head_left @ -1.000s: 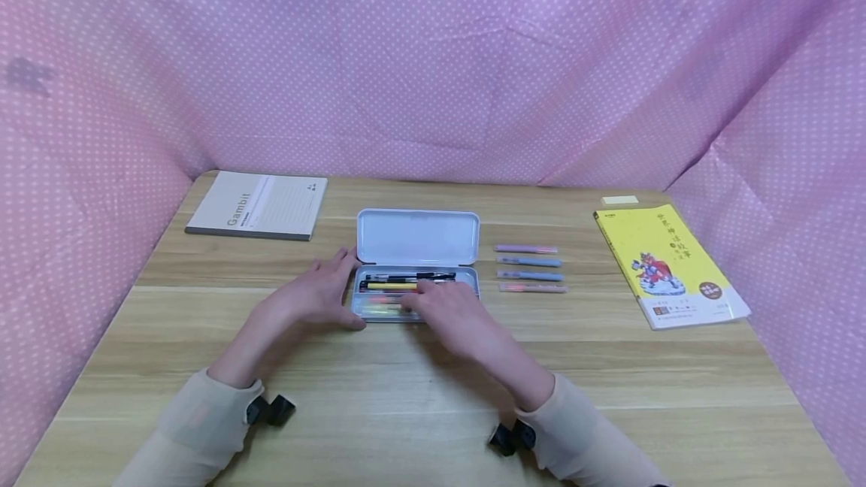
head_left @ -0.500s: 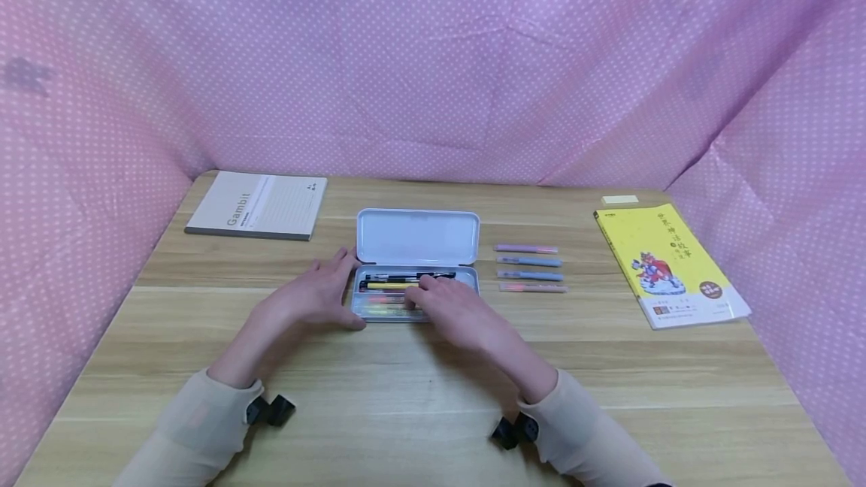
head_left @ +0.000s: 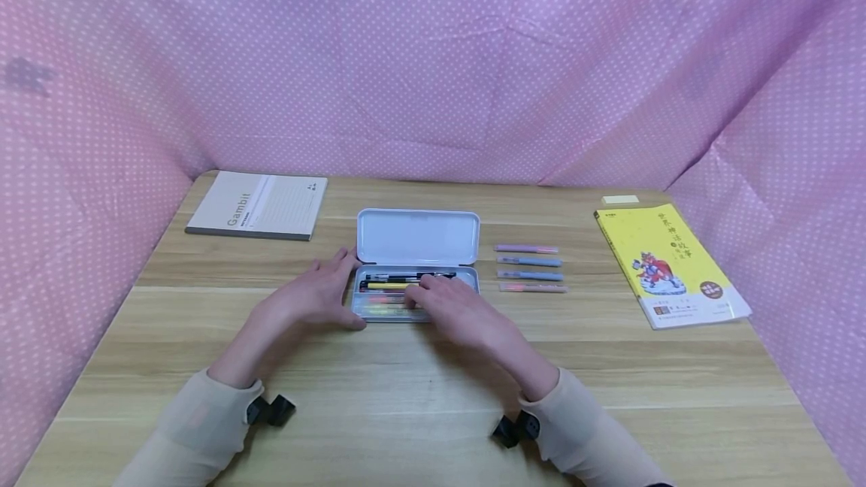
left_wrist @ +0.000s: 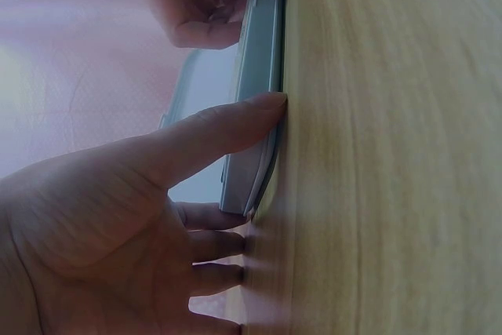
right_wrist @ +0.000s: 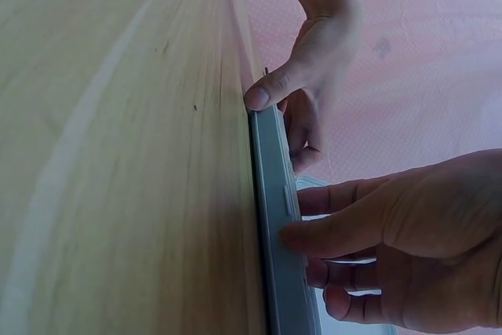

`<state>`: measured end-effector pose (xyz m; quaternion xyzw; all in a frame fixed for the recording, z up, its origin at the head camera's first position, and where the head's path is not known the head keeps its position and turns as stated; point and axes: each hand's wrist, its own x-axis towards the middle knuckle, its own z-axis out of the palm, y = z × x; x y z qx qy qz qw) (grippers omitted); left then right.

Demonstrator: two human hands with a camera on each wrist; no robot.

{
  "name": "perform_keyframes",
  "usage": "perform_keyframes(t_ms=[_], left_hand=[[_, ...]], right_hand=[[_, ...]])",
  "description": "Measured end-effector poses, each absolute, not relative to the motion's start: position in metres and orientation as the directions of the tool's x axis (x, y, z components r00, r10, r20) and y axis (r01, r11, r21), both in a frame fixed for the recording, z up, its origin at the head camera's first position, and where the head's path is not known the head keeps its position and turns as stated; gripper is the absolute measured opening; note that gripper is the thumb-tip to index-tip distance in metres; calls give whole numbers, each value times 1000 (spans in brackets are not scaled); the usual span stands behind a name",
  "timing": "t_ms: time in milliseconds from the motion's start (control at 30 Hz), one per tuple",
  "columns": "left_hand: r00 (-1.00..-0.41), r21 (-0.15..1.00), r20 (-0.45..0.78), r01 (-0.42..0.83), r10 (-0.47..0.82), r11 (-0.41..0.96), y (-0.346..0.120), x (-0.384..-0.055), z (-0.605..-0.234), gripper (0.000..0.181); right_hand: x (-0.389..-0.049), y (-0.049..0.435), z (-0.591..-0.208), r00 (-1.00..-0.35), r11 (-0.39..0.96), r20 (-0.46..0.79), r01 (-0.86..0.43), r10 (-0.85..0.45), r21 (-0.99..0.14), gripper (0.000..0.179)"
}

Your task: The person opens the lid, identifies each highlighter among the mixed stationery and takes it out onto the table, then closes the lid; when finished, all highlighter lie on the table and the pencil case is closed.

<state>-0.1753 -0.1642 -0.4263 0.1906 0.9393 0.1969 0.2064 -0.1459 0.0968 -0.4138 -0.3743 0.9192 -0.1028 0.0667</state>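
An open pale-blue pencil case (head_left: 418, 237) lies mid-table, lid tipped back. Black pens (head_left: 392, 278), a yellow-and-black pen (head_left: 380, 286) and clear-barrelled coloured pens (head_left: 379, 308) lie inside. My left hand (head_left: 314, 295) holds its left end; in the left wrist view the thumb (left_wrist: 227, 125) is against the front wall and the index finger touches the end. My right hand (head_left: 463, 314) reaches over the front edge, fingers bent into the case among the pens. In the right wrist view its thumb (right_wrist: 333, 233) touches the front wall. Whether those fingers hold a pen is hidden.
Several coloured pens, such as a purple one (head_left: 525, 249), lie in a column right of the case. A grey notebook (head_left: 260, 205) is at back left. At right lie a yellow book (head_left: 666, 265) and a small pale block (head_left: 619, 200). Pink dotted cloth (head_left: 433, 66) surrounds the table.
My right hand has shifted slightly right within the case between the first and second frames, and has stayed nearly still since. My left hand and the case have not moved.
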Motion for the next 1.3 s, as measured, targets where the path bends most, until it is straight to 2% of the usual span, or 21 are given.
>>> perform_keyframes(t_ms=[533,767,967,1300], left_hand=[[-843,451,-326,259,428,854,-165,-175,-426,105],[-843,456,-323,261,431,851,-165,-175,-427,105],[-843,455,-315,270,436,849,-165,-175,-428,105],[-844,449,-305,280,441,848,-165,-175,-427,108]], right_hand=[[-150,96,-413,-729,710,-80,-629,-680,-316,21],[-153,103,-410,-745,713,-103,-575,-659,-402,22],[-161,136,-411,-760,682,-4,-581,-650,-445,22],[-170,222,-409,-821,663,113,-526,-560,-533,25]])
